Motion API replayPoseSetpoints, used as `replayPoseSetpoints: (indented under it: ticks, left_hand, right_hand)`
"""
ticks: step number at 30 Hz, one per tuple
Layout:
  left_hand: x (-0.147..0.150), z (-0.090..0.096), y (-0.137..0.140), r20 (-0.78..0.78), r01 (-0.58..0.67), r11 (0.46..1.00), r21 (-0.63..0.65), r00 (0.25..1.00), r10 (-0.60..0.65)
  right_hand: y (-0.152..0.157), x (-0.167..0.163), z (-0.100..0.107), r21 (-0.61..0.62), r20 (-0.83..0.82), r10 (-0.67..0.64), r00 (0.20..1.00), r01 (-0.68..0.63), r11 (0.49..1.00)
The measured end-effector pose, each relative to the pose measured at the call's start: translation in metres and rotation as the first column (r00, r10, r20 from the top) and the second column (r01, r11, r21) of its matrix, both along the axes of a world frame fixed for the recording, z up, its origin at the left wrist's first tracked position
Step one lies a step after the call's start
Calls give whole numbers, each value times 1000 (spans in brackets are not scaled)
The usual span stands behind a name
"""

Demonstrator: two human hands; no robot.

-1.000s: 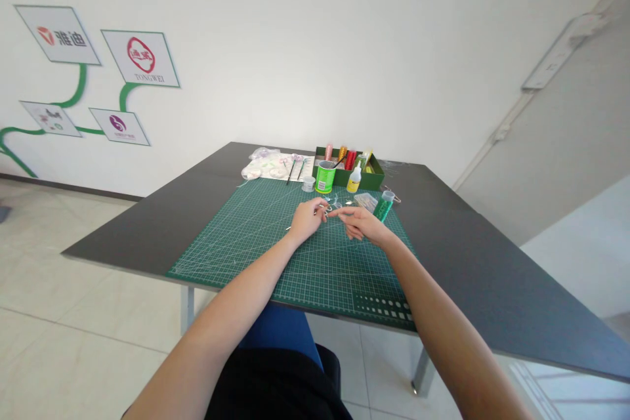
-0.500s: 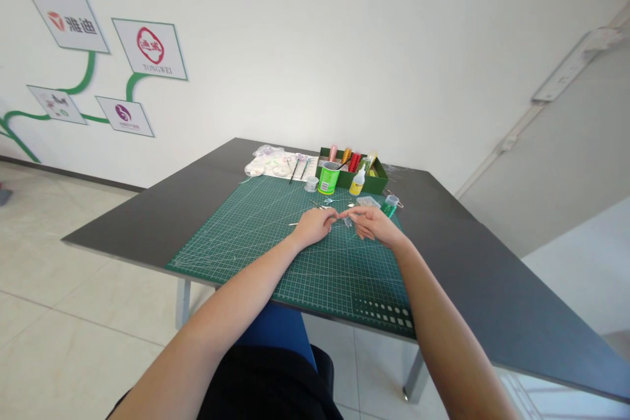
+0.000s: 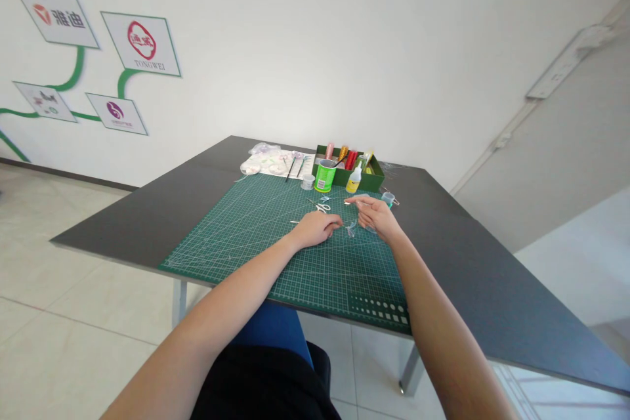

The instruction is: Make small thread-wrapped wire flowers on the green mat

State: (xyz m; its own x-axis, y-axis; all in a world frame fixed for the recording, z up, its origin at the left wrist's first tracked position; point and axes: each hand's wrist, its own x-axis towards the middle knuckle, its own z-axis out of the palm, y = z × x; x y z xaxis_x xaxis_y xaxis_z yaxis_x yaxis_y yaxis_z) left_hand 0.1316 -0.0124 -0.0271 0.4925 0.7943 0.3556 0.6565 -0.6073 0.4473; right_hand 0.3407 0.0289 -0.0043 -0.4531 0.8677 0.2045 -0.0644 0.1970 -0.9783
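My left hand rests over the green cutting mat with thumb and fingers pinched together. At its fingertips is a small translucent pale-blue piece, with thin loops or petals. My right hand hovers to the right, index finger stretched out and the other fingers loosely curled. That fingertip is close to a small white spot; whether they touch I cannot tell. White-handled scissors lie just beyond my left hand. A thin white stick pokes out beside its wrist.
A green can, a small clear tub and a yellow-labelled glue bottle line the mat's far edge. Behind stands a dark green box of coloured glitter tubes. Brushes lie on white paper. A clear-capped container sits right.
My hands, whose fingertips met before, are now apart. The right index finger has lifted away from the left fingertips, and more of the pale-blue piece and scissors shows. The view has shifted slightly.
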Motion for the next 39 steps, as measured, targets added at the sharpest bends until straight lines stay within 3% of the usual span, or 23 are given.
replayPoseSetpoints:
  ticks: [11,22,39]
  left_hand:
    - [3,0,2,222,82,993,-81,973,-62]
    - [4,-2,5,490,124,979,-161,871,-30]
    - [1,1,6,629,98,976,-192,776,46]
  right_hand:
    - [12,0,-15,2,88,-57,995,57,998]
    - [18,-2,-23,15,197,-85,977,84,996]
    - [20,-8,-29,-4,282,-70,957,74,997]
